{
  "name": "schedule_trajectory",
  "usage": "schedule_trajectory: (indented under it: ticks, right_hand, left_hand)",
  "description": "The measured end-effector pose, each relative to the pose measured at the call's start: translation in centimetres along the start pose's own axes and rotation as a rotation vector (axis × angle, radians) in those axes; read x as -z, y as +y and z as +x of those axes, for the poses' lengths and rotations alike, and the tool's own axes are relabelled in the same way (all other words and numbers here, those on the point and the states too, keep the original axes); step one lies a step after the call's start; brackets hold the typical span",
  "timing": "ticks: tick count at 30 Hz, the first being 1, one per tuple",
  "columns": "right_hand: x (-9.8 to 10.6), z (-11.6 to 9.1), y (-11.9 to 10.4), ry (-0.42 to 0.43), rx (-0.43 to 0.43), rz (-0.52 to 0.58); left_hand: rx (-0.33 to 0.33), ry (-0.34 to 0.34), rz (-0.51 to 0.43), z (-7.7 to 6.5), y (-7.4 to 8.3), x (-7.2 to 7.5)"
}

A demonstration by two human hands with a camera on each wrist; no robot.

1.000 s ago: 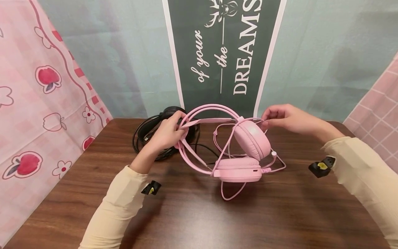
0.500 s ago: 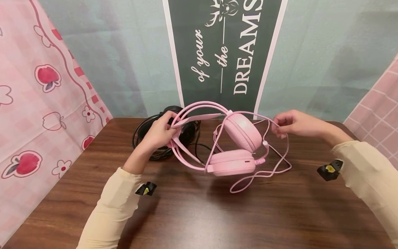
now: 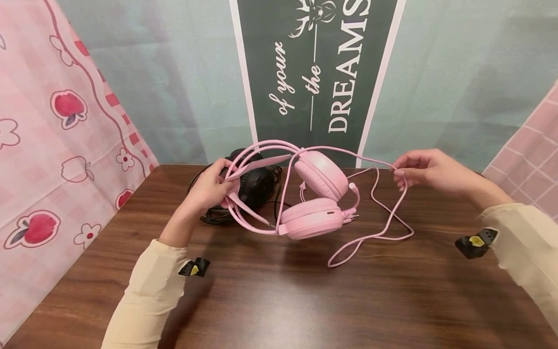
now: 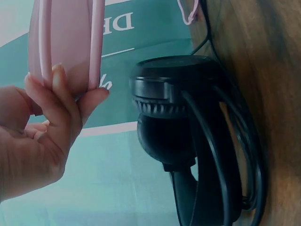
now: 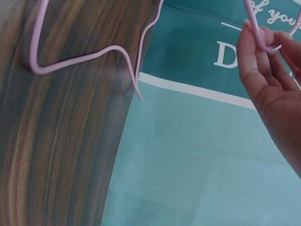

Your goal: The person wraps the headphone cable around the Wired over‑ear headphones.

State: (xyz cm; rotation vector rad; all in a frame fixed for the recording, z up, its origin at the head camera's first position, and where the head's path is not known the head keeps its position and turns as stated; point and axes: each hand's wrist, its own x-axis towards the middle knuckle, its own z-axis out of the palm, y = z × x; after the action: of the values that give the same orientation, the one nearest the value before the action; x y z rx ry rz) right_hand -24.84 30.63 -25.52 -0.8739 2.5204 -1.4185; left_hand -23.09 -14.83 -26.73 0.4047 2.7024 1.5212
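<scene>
My left hand (image 3: 208,188) grips the pink headset (image 3: 311,218) by the top of its double-band headband, holding it tilted above the table. Both ear cups hang to the right, and a small microphone boom (image 3: 355,191) sticks out beside them. The left wrist view shows fingers and thumb around the pink headband (image 4: 70,42). At the right, my right hand (image 3: 425,169) pinches the pink cable (image 3: 348,151), which runs taut from the headband. More of that cable loops down to the table. Close behind my left hand lies a black headset (image 3: 257,186), partly hidden by the pink one.
A black cable (image 4: 244,141) is coiled around the black headset. The brown wooden table (image 3: 287,300) ends at a hanging green cloth (image 3: 436,97) with printed lettering. Pink patterned cloths (image 3: 39,160) hang at both sides.
My left hand has moved left with the pink headset, uncovering more of its cable. My right hand has shifted right, drawing the cable out into a longer stretch.
</scene>
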Motion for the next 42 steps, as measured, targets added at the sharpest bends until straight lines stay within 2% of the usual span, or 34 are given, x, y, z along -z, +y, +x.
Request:
schedule_trajectory:
  ticks: [6, 12, 17, 25, 29, 36, 42]
  right_hand:
    - [-0.3, 1.1, -0.8, 0.143, -0.03, -0.083]
    - [-1.0, 1.9, -0.5, 0.144, -0.094, -0.171]
    - [-1.5, 2.0, 0.1, 0.104, -0.112, -0.147]
    - [-2.8, 1.8, 0.3, -0.06, -0.095, -0.149]
    - [-2.9, 1.5, 0.6, -0.085, -0.1, -0.086]
    - [-2.8, 1.4, 1.1, -0.152, -0.049, 0.051]
    - [-3.0, 1.1, 1.3, -0.202, -0.034, 0.035]
  left_hand:
    - [-0.018, -0.12, -0.081, -0.1, -0.1, -0.8]
    - [0.018, -0.141, -0.234, 0.1, -0.1, -1.0]
    - [0.094, -0.099, -0.357, 0.4, -0.5, -1.1]
    - [0.168, -0.018, -0.481, 0.6, -1.1, -1.3]
    - [0.195, 0.045, -0.502, 0.7, -1.0, -1.1]
    - [0.247, 0.14, -0.51, 0.8, -0.9, -0.8]
    - [0.241, 0.193, -0.494, 0.8, -1.0, -0.4]
